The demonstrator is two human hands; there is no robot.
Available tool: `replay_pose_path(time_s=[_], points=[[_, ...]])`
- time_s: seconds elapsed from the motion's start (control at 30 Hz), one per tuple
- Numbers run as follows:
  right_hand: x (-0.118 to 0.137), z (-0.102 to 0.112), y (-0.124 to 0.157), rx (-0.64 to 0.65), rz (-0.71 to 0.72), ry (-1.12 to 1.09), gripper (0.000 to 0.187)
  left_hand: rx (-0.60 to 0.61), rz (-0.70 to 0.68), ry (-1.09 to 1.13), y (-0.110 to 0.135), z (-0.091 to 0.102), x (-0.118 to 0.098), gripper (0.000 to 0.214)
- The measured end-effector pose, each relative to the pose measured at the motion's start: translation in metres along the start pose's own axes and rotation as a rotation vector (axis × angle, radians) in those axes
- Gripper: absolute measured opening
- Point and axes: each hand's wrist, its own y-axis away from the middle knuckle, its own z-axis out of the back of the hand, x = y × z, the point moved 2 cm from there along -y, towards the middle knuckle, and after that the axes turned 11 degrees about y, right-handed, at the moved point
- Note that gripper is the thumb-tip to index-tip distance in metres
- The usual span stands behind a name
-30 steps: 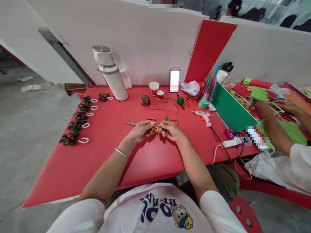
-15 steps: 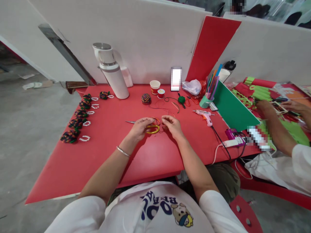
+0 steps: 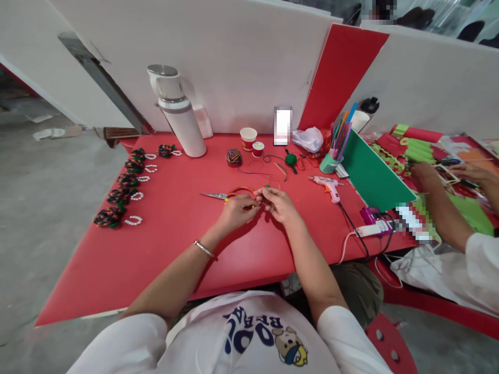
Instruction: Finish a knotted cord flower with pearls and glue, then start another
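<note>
The left hand (image 3: 238, 212) and right hand (image 3: 277, 203) are close together over the red tabletop (image 3: 156, 244), fingers bent. I can't tell if they pinch something tiny. The scissors (image 3: 215, 196) lie by the left hand, which partly hides them. A yarn ball (image 3: 234, 157) sits farther back.

The only camera sits on the person's head. It looks forward and down, past the white shirt (image 3: 195, 327) and onto the red surface (image 3: 117, 259). Scissors (image 3: 221, 196) lie near the middle of what it sees. The shirt is nearer to the camera than the scissors, and the white wall (image 3: 234, 62) is farther off behind them. The view is wide. It takes in grey floor (image 3: 39, 208) well left of the scissors and another person's arm (image 3: 440, 202) far to their right. Behind them, over the wall, maybe there's more room, but it's too blurry to be sure.
</note>
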Motion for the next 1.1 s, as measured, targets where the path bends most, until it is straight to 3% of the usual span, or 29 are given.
replay_pose_path(time_s=[0.13,0.23,0.33,0.5,0.67,0.8,0.93,1.1], points=[[0.003,-0.003,0.007,0.154,-0.003,0.099,0.046,-0.097,-0.091,0.048,0.001,0.009,-0.010,0.024],[0.004,-0.009,0.015,0.342,0.013,0.241,0.043,0.034,-0.029,0.256,0.002,0.007,-0.014,0.036],[0.008,-0.006,0.019,0.370,0.025,0.196,0.039,0.155,0.142,0.435,0.002,0.004,-0.013,0.046],[0.016,0.003,0.020,0.337,0.003,-0.040,0.034,-0.069,0.168,0.433,-0.005,0.013,-0.009,0.043],[0.010,-0.008,0.019,0.384,0.066,-0.057,0.043,-0.157,0.131,0.453,-0.003,0.011,-0.009,0.030],[0.000,-0.020,0.015,0.332,0.169,0.178,0.054,-0.202,-0.018,0.163,0.001,0.006,-0.011,0.021],[-0.007,-0.022,0.013,0.185,0.322,0.503,0.049,-0.248,-0.201,-0.226,0.001,0.005,-0.004,0.023],[-0.002,-0.016,0.014,-0.017,0.546,1.073,0.048,-0.179,-0.232,-0.267,-0.001,0.005,0.000,0.026]])
